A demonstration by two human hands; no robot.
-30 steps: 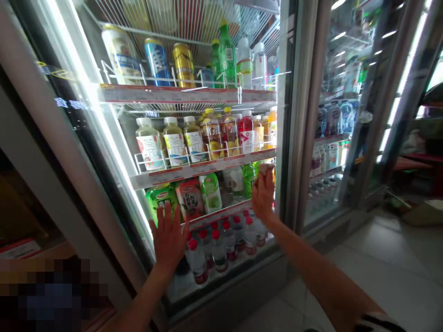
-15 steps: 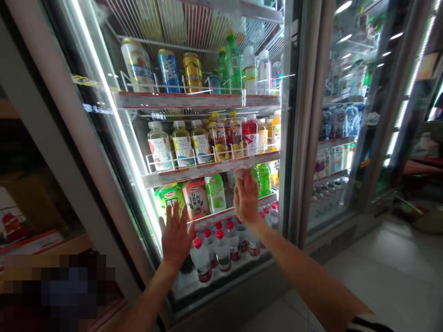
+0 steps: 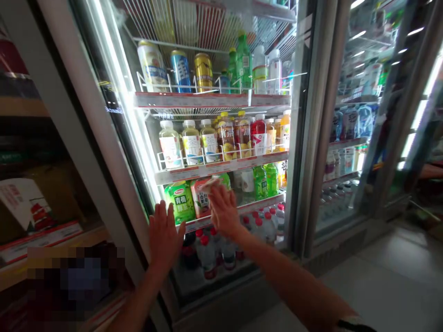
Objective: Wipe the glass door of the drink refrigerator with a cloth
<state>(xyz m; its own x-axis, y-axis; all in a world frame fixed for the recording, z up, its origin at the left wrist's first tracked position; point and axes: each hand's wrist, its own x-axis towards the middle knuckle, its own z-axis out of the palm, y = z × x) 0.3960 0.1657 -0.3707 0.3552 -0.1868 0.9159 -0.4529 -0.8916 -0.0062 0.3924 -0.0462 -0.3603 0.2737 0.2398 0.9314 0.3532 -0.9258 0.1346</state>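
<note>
Glass [image 3: 247,205] stretches rightward; right fingers [image 3: 221,200] hold cloth [image 3: 211,184], left fingers [image 3: 161,219] spread near frame edge [image 3: 104,138].

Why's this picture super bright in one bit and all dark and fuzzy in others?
Head view: the strip light glares white beside the shelves; head view: the left hand looks dim against that glow; head view: the right hand looks soft and smeary; head view: the low red-capped bottles are hazy; head view: blocky squares hide the lower left.

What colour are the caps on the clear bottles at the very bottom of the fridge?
The caps are red, seen in the head view.
</note>
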